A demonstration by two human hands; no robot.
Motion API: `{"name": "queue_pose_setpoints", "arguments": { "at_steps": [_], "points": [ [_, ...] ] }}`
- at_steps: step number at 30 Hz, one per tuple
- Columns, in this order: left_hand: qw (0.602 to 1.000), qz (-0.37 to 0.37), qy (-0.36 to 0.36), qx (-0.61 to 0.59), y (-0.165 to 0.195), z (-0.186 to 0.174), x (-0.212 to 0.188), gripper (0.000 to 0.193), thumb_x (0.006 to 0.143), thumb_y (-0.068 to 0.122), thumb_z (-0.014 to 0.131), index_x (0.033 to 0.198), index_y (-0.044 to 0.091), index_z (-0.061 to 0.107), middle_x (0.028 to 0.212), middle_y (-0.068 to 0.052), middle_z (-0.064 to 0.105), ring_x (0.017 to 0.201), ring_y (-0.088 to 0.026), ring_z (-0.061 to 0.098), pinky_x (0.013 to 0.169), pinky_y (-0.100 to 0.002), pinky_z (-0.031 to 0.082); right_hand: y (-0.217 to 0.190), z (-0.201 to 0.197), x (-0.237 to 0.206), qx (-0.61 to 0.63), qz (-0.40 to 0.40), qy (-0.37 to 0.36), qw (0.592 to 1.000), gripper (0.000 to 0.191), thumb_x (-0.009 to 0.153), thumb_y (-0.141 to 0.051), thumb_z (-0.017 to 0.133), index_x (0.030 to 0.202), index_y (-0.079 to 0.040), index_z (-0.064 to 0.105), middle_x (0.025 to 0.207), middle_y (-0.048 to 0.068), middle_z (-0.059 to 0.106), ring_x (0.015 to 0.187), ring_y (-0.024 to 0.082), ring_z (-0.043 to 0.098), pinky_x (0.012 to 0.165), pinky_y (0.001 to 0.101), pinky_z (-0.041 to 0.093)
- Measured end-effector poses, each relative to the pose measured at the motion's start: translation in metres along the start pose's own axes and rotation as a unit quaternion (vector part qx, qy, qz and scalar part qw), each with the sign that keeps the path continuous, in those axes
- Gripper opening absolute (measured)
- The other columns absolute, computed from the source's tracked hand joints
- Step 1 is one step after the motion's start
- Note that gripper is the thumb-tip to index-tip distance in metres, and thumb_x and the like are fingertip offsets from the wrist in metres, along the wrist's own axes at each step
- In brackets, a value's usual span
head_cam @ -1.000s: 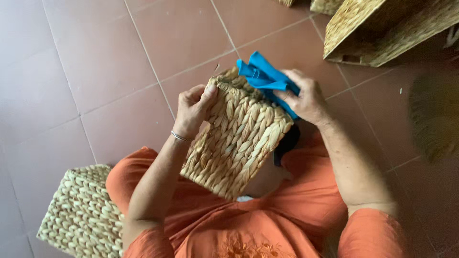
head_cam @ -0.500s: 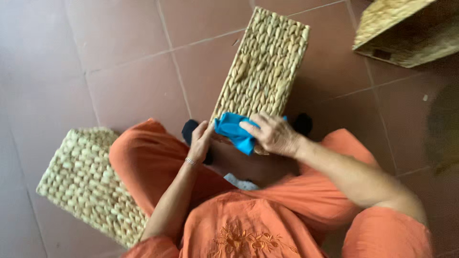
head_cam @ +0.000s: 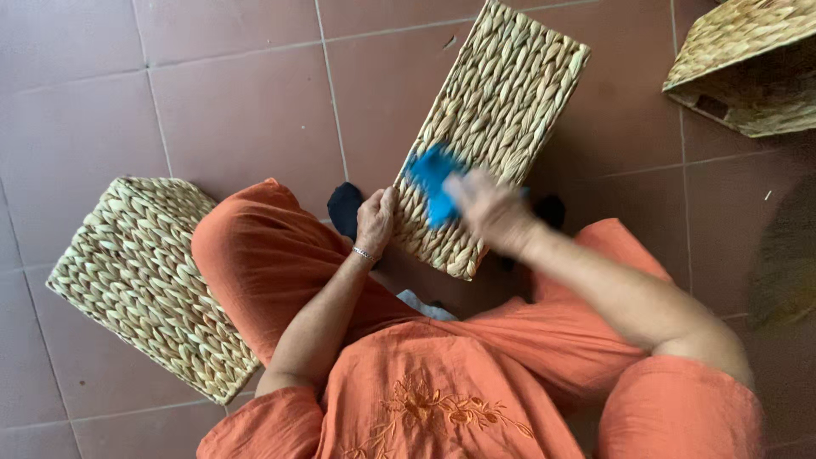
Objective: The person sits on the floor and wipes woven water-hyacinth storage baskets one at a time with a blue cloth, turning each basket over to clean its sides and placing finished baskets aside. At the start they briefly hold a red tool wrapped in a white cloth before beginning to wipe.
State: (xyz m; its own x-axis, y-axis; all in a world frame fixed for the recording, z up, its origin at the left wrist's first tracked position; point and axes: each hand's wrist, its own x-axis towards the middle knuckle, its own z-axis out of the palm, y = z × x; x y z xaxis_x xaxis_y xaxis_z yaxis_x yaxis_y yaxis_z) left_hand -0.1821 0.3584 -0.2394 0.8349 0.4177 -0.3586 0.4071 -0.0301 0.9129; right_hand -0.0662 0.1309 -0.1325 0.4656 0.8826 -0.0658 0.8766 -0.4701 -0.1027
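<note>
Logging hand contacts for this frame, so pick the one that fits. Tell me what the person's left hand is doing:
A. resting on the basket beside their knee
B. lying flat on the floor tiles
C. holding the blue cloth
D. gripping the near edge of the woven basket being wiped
D: the left hand clasps the lower left edge of the woven basket, while the blurred right hand presses the blue cloth onto it.

Person seen from above, lower centre of the frame. Short-sleeved orange cotton top (head_cam: 442, 399) with tone-on-tone floral embroidery across the chest; matching loose orange trousers (head_cam: 263, 263) at centre left. Thin beaded bracelet (head_cam: 363, 252) at the left wrist. Dark sock (head_cam: 344, 208) at centre. Forearms bare; right hand (head_cam: 489, 212) motion-blurred.
</note>
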Motion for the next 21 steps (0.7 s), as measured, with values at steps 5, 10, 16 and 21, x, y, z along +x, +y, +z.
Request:
{"name": "queue_pose_setpoints", "arguments": {
  "at_steps": [5, 10, 16, 21],
  "points": [
    [0.999, -0.008, 0.001, -0.048, -0.018, 0.002, -0.001, 0.042, 0.108, 0.036, 0.059, 0.093, -0.002, 0.069, 0.077, 0.001, 0.06, 0.072, -0.008, 0.05, 0.064, -0.029, 0.046, -0.05, -0.023, -0.014, 0.09, -0.174, 0.143, 0.97, 0.035, 0.088, -0.018, 0.06, 0.12, -0.004, 0.059, 0.089, 0.012, 0.062, 0.074, 0.026, 0.063, 0.049, 0.0355, 0.053],
    [0.997, 0.005, -0.023, -0.07, -0.018, 0.002, 0.004, 0.039, 0.107, 0.035, 0.057, 0.099, -0.001, 0.07, 0.08, 0.001, 0.065, 0.074, -0.008, 0.055, 0.069, -0.026, 0.05, 0.07, 0.008, 0.035, -0.092, 0.015, 0.148, 0.985, 0.01, 0.111, -0.012, 0.049, 0.115, -0.015, 0.057, 0.085, 0.007, 0.053, 0.077, 0.02, 0.058, 0.051, 0.0281, 0.052],
    [0.985, -0.116, -0.122, -0.043, 0.015, -0.025, 0.025, 0.039, 0.1, 0.035, 0.059, 0.126, 0.007, 0.062, 0.111, -0.009, 0.069, 0.1, -0.017, 0.066, 0.078, -0.028, 0.058, 0.125, 0.005, 0.012, -0.071, 0.145, 0.232, 0.959, 0.039, 0.087, -0.002, 0.056, 0.126, -0.005, 0.056, 0.105, 0.016, 0.056, 0.093, 0.03, 0.061, 0.063, 0.0392, 0.055],
    [0.971, 0.08, -0.216, 0.061, 0.042, -0.006, 0.082, 0.057, 0.106, 0.048, 0.054, 0.143, 0.004, 0.059, 0.138, -0.017, 0.065, 0.126, -0.025, 0.061, 0.106, -0.038, 0.051, 0.006, -0.012, -0.014, 0.088, -0.023, 0.06, 0.994, 0.024, 0.097, 0.004, 0.051, 0.114, -0.01, 0.06, 0.081, 0.007, 0.05, 0.071, 0.021, 0.058, 0.052, 0.0377, 0.055]
  ]
}}
